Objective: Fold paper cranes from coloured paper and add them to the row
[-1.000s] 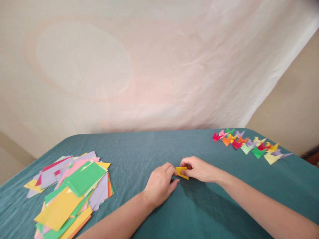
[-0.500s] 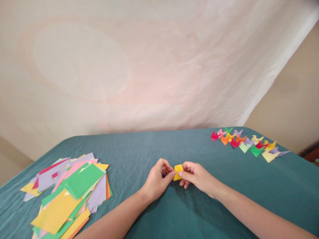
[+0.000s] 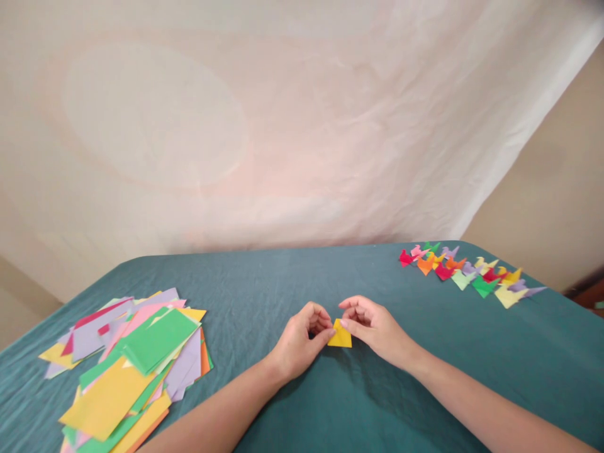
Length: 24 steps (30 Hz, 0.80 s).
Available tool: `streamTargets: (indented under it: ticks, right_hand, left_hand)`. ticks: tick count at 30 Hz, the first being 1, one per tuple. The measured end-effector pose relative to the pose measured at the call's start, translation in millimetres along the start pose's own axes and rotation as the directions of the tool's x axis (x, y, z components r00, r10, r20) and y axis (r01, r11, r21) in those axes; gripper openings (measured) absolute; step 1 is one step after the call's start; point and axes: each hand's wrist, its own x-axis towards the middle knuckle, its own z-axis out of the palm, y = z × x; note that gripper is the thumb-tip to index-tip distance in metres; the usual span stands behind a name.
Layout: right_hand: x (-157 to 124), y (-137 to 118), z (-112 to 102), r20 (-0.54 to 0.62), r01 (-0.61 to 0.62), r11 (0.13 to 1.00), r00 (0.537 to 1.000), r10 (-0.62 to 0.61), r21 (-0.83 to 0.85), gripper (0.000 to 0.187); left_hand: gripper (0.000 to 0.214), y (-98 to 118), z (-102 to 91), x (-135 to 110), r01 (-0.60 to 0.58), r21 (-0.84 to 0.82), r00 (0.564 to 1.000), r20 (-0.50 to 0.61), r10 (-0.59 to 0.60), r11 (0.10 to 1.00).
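Observation:
A small folded piece of yellow paper point(image 3: 341, 335) is held just above the middle of the table, its lower edge wide and its top narrower. My left hand point(image 3: 304, 336) pinches its left side between thumb and fingers. At its upper right is my right hand point(image 3: 370, 324), with the thumb tip at the paper's edge and the index finger raised away from the thumb. Whether the right thumb still touches the paper is hard to make out.
Loose sheets of coloured paper point(image 3: 141, 358) lie in an untidy pile on the left. Folded paper birds point(image 3: 465, 277) in several colours stand in rows at the far right. A dark green cloth point(image 3: 264, 283) covers the table, and a pale curtain point(image 3: 292, 138) hangs behind it.
The yellow paper has turned and now shows a wider lower edge. My right index finger has lifted away from it, while my left hand keeps its pinch.

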Motion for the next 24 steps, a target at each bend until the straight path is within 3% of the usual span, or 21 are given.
streamTargets:
  ticks: [9, 20, 24]
  right_hand:
    - [-1, 0, 1, -0.097, 0.01, 1.0, 0.995, -0.011, -0.012, 0.026]
    - [-2, -3, -2, -0.095, -0.025, 1.0, 0.995, 0.025, 0.004, 0.025]
    - [0, 0, -6, -0.089, -0.02, 0.999, 0.996, 0.017, -0.027, 0.02]
  left_hand:
    - [0.025, 11, -1.6, 0, -0.046, 0.271, 0.996, 0.08, 0.025, 0.962]
    - [0.025, 5, 2.6, -1, -0.039, 0.453, 0.999, -0.011, 0.049, 0.89]
    - [0.034, 4, 0.2, -1, -0.05, 0.564, 0.999, 0.017, 0.048, 0.824]
